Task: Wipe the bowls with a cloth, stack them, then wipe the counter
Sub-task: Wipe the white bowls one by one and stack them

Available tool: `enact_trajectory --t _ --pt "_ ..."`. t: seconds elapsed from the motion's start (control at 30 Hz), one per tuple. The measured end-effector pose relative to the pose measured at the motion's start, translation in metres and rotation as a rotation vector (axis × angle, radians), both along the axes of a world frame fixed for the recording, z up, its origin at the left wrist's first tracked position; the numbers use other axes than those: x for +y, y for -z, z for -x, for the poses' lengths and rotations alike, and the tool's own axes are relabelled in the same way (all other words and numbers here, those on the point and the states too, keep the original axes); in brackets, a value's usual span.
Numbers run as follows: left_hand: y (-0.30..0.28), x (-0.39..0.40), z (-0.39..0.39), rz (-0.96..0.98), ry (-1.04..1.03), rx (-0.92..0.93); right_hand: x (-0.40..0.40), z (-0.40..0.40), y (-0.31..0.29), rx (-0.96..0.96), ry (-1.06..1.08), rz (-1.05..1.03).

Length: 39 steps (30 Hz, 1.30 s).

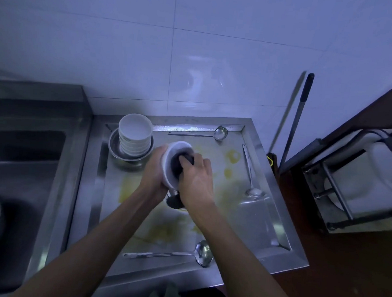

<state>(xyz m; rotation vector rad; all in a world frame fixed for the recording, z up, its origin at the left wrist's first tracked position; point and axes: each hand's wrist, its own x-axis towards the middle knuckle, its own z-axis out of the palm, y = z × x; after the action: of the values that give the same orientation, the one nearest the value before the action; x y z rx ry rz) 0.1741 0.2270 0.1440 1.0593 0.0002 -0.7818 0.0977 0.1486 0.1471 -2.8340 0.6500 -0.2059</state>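
Midway through the bowl stage, by the look of it. Already stacked: a pile of white round bowls [135,138] sitting inside a shallow steel basin [130,154] at the far left corner of the stainless steel counter tray [267,212]. Still in hand: one more white round bowl [169,167], lifted above the middle of the tray, just right of the pile and clear of it. Held on its side, mouth turned to the right toward the wiping hand, base toward the left palm; axis through the mouth roughly level, running left to right.

Left hand [153,168] wrapped around the bowl's outer wall, fingers curled on it. Right hand [194,173] closed around a dark bunched cloth [179,162], pressing it into the bowl's hollow, with a loose tail hanging below the rim.

Left to do, judging by the scene: finishing this bowl, adding it to the pile, then the counter, not yet wiped — yellow smears [232,157] spread across the tray, with three steel ladles [203,253] lying along its far, right and near edges.
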Motion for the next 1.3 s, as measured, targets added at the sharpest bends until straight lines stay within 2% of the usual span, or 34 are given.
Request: enact_trajectory --t 0.1,0.17,0.23,0.33,0.53,0.6,0.67,0.73,0.87,1.07,1.3 --pt "0.011 0.001 -0.005 -0.109 -0.059 -0.118 0.002 0.0 -0.017 -0.066 0.049 -0.388" --pt "0.011 0.002 -0.007 -0.082 -0.013 -0.063 0.011 0.001 -0.027 -0.207 0.014 -0.627" --pt "0.011 0.004 -0.011 -0.002 -0.019 0.023 0.016 0.002 -0.027 -0.258 -0.065 -0.708" --pt "0.016 0.011 -0.015 0.029 -0.04 0.13 0.009 0.002 -0.01 -0.119 -0.213 -0.588" --pt "0.032 0.028 -0.015 0.056 0.01 0.274 -0.008 -0.004 0.001 0.191 -0.519 -0.029" --pt "0.035 0.034 -0.016 0.071 0.028 0.297 -0.01 -0.003 -0.005 0.228 -0.521 0.084" --pt "0.038 0.039 -0.021 0.096 0.042 0.319 -0.014 -0.003 -0.009 0.185 -0.444 0.104" --pt "0.043 0.043 -0.028 0.113 0.03 0.36 -0.018 -0.008 -0.005 0.075 -0.327 0.096" --pt "0.05 0.053 -0.041 0.135 0.01 0.353 -0.025 -0.013 0.006 -0.247 -0.161 -0.148" --pt "0.044 0.058 -0.064 0.02 -0.067 0.189 -0.021 -0.018 0.009 -0.433 0.028 -0.456" --pt "0.027 0.054 -0.118 -0.292 -0.172 -0.12 -0.016 -0.038 0.011 -0.516 0.06 -0.547"
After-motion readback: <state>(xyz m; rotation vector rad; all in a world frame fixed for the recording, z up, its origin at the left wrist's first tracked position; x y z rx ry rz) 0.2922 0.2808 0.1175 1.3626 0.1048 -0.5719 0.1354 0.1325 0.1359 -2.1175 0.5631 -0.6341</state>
